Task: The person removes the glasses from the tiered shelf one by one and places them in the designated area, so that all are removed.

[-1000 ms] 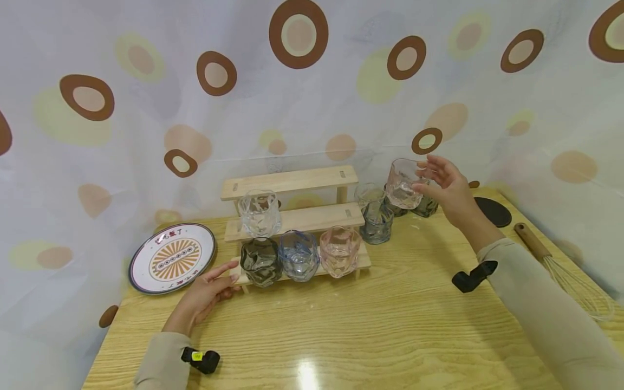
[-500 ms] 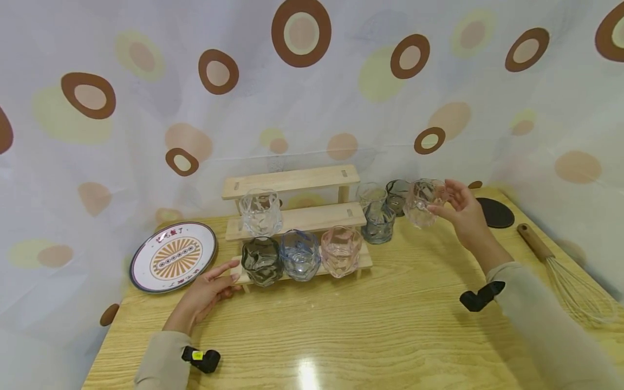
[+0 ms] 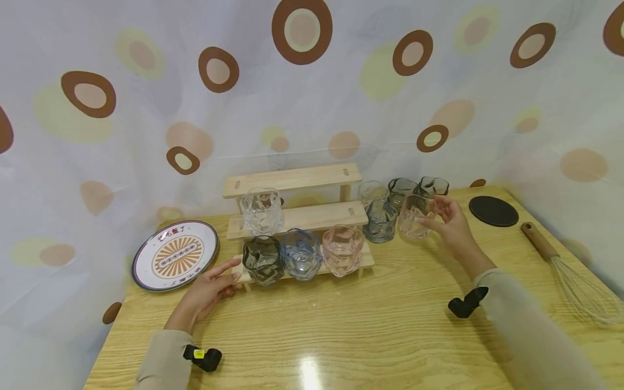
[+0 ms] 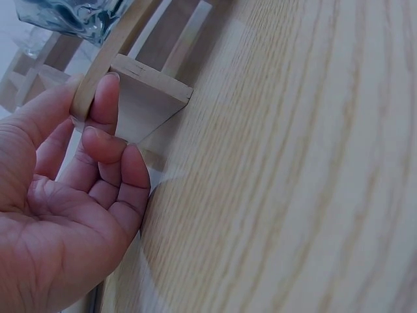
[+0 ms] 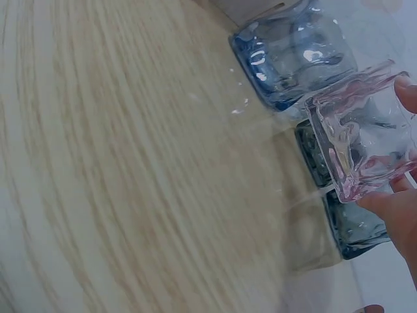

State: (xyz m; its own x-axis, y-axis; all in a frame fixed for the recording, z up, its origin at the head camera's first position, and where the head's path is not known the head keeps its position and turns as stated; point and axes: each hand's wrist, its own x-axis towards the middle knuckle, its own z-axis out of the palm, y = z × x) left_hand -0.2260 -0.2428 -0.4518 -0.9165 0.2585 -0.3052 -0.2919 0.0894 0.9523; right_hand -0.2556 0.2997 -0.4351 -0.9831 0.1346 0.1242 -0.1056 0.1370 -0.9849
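Observation:
At the lower left end of a three-tier wooden rack (image 3: 297, 214), my left hand (image 3: 207, 292) pinches the bottom shelf between thumb and fingers; the left wrist view shows the shelf edge (image 4: 83, 98) in that grip. My right hand (image 3: 453, 227) holds a pale pink glass (image 3: 413, 219) by its side, upright, just right of a blue glass (image 3: 380, 221) and in front of two dark grey glasses (image 3: 434, 187). On the bottom shelf stand a dark glass (image 3: 263, 261), a blue-rimmed glass (image 3: 301, 255) and a pink glass (image 3: 342, 252). A clear glass (image 3: 261, 212) stands on the middle shelf's left.
Left of the rack a patterned plate (image 3: 176, 255) lies on the wooden table (image 3: 351, 336). Another clear glass (image 3: 372, 190) stands behind the blue one. To the right are a black round mat (image 3: 494, 211) and a whisk (image 3: 567, 276). A patterned curtain (image 3: 312, 108) hangs behind.
My right hand has lowered the pale pink glass from above the dark glasses, first rightward, then slightly left toward the blue glass. The left hand has stayed on the rack.

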